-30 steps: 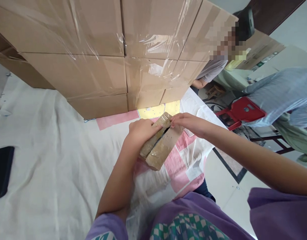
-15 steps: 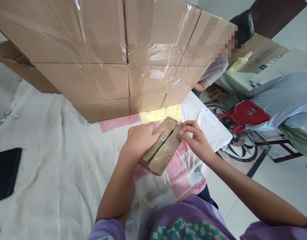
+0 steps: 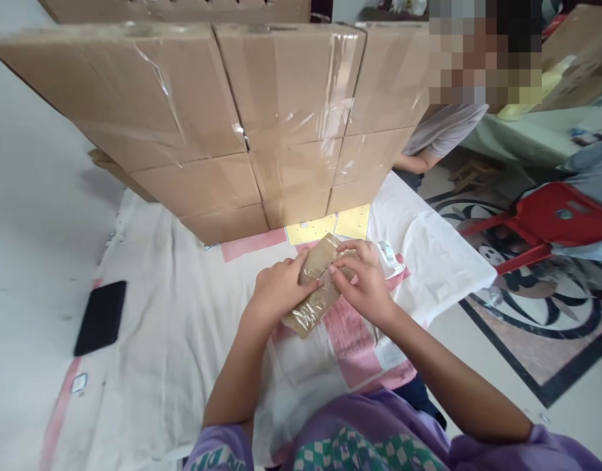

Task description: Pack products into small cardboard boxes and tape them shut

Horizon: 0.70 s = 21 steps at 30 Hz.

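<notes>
A small brown cardboard box wrapped in glossy tape (image 3: 314, 302) rests on the cloth-covered table (image 3: 183, 340) in front of me. My left hand (image 3: 280, 290) is closed over its left side and holds it down. My right hand (image 3: 360, 281) is curled over the box's top right, fingertips pinched at the slit along the top. The two hands almost touch over the box. Purple sleeves show at the bottom.
A tall stack of taped cardboard cartons (image 3: 242, 124) stands just behind the box. A black phone (image 3: 101, 317) lies on the cloth at left. A small white packet (image 3: 389, 258) lies beside my right hand. Another person (image 3: 442, 131) and a red chair (image 3: 546, 219) are at right.
My right hand has moved left onto the top of the box, beside my left hand. The view has tilted up and pulled back, showing more of the cartons and the table.
</notes>
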Each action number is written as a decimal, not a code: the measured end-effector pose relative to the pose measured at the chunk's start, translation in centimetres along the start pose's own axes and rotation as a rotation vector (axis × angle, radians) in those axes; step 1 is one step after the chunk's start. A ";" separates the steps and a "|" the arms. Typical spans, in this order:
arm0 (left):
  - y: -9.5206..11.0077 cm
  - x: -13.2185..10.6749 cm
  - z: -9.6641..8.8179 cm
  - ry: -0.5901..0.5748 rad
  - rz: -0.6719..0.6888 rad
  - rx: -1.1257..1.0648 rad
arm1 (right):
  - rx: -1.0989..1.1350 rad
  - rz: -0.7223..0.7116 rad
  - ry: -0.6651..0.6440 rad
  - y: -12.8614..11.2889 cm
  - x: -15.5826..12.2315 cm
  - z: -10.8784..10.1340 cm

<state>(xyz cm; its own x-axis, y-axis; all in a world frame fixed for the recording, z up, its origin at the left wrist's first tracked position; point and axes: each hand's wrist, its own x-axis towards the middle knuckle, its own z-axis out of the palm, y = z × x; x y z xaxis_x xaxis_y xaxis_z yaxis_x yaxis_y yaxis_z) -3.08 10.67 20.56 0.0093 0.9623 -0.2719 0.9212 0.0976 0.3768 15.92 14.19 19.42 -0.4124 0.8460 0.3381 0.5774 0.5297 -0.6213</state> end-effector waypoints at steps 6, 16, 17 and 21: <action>1.5 -2.9 3.2 0.321 -0.370 -0.043 | -0.393 0.116 -0.201 -0.5 0.0 1.2; 2.8 -4.0 5.3 0.452 -0.191 0.151 | -0.323 0.322 -0.265 -1.1 0.2 1.0; 2.8 -4.0 5.2 0.426 -0.137 0.190 | -0.324 0.329 -0.258 -1.1 0.2 1.1; 2.6 -3.5 4.9 0.332 -0.011 0.272 | -0.344 0.330 -0.246 -1.2 0.1 1.2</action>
<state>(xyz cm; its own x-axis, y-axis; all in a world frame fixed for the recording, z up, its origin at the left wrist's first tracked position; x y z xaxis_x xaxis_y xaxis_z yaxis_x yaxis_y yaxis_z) 1.16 6.35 18.16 -0.0861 0.9954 0.0421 0.9899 0.0807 0.1163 14.31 13.55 19.35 -0.2992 0.9535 -0.0377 0.8848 0.2624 -0.3851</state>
